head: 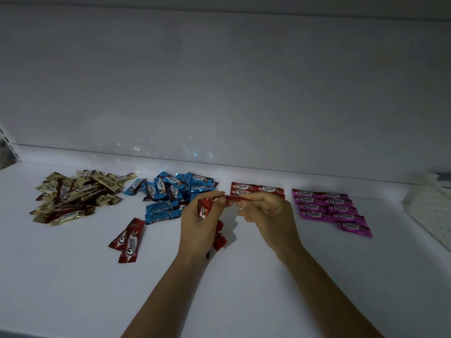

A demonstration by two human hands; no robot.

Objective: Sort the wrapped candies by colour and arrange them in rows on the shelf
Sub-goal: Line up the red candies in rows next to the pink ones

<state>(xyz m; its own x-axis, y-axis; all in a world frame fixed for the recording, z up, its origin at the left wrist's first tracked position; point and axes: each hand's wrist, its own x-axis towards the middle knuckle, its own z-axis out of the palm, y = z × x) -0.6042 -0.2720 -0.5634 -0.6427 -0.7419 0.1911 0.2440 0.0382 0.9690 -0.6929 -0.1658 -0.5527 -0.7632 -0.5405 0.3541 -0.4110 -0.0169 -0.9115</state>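
Both hands meet over the middle of the white shelf (244, 301). My left hand (199, 220) grips a bunch of red candies (204, 209). My right hand (266, 213) pinches one end of a single red candy (230, 197), and my left fingertips pinch its other end. Two more red candies (128, 241) lie loose at the front left, and others (219, 236) show under my left hand. A short row of red candies (256, 189) lies behind my hands. Pink candies (332, 209) lie in neat rows to the right. A blue pile (170, 191) and a gold pile (75, 195) lie unsorted.
The shelf's back wall (219, 93) rises just behind the candies. A white perforated tray or basket (432, 208) stands at the far right edge. A shelf bracket (7, 147) shows at the far left.
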